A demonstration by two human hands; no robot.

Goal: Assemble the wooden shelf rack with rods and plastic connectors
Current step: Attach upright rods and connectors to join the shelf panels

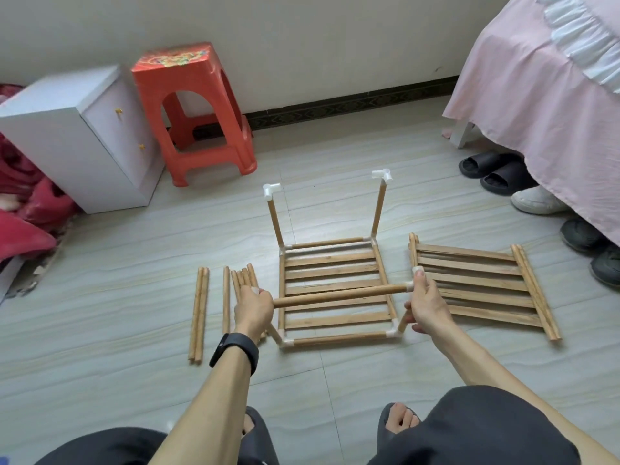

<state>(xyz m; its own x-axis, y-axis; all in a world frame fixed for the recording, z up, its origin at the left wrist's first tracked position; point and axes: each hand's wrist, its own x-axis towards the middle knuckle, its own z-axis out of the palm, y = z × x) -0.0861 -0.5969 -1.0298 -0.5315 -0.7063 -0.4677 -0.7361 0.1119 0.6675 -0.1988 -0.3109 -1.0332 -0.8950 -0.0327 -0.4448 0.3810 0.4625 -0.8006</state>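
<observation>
We grip rod (339, 296) level above slatted shelf (332, 290) on floor (134, 380). Left hand (253, 310) closed round its left end, right hand (427, 305) clamped on connector (410, 287) at right end. Spare rods (199, 313) left, second shelf (479, 286) right.

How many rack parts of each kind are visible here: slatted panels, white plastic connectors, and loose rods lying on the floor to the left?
Slatted panels: 2, one framed with rods and one lying loose to its right.
White plastic connectors: 8 countable, e.g.; the one under the left hand is mostly hidden.
Loose rods on the floor: about 7, bunched.
Total: about 17.
</observation>
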